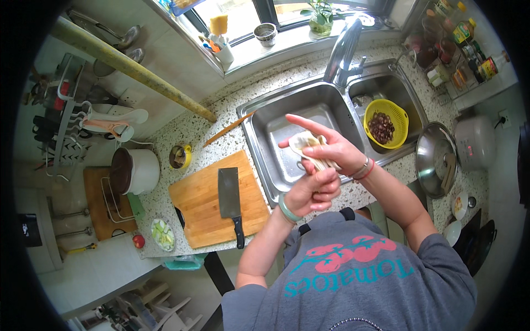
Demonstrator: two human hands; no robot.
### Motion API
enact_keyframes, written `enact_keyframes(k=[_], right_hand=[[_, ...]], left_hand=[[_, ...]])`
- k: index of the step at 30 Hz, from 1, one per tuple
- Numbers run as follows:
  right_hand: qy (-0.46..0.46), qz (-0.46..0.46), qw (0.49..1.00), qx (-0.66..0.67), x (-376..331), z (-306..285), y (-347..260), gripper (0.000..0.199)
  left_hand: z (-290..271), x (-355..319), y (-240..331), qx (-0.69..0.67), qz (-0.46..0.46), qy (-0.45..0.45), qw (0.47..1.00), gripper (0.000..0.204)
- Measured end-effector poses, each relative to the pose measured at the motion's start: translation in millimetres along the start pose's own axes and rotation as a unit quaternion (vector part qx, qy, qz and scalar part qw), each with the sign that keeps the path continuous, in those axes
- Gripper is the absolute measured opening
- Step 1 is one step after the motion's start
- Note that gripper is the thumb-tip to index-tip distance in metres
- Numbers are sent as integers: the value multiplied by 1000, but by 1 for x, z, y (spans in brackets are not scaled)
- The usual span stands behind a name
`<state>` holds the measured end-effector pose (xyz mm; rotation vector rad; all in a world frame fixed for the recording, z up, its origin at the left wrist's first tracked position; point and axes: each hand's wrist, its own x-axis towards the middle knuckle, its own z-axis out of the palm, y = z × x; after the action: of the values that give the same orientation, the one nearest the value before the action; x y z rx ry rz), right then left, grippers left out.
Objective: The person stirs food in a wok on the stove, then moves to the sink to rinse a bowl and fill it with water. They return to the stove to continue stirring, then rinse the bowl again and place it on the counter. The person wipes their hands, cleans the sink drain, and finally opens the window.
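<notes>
Over the near edge of the large sink basin (326, 102), both my hands are on a crumpled whitish cloth (301, 141); it has yellowish patches and hangs in folds. My right hand (339, 151) pinches it under the thumb, the forefinger stretched out. Just below, my left hand (313, 193) is closed in a fist around the lower end of the cloth, mostly hidden by the fingers. To the left, a cleaver (229, 193) with a black handle lies on a wooden cutting board (193, 190).
A yellow colander (404, 122) holding dark reddish pieces sits in the smaller basin. The tall faucet (343, 49) rises behind. On the right is a metal bowl (428, 160); on the left are a white pot (146, 171), a yellow cup (186, 156) and a plate of green slices (163, 234).
</notes>
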<state>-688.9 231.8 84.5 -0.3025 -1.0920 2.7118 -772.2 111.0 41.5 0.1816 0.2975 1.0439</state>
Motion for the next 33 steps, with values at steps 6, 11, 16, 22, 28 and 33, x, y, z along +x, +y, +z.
enact_keyframes(k=[6, 11, 16, 22, 28, 33], right_hand=[[65, 23, 994, -90, 42, -27, 25, 26], [133, 9, 988, -72, 61, -36, 43, 29], [203, -11, 977, -68, 77, -51, 56, 38], [284, 0, 958, -29, 91, -94, 88, 36], [196, 0, 976, 92, 54, -142, 90, 39], [197, 42, 979, -20, 16, -132, 74, 41]], left_hand=[[-23, 14, 21, 273, 20, 313, 909, 25], [-71, 26, 18, 571, 121, 377, 719, 16], [-86, 34, 22, 641, 79, 434, 628, 22], [-101, 44, 17, 649, 36, 492, 580, 29], [-119, 31, 9, 434, 211, 500, 719, 73], [-122, 9, 21, 359, 197, 467, 784, 34]])
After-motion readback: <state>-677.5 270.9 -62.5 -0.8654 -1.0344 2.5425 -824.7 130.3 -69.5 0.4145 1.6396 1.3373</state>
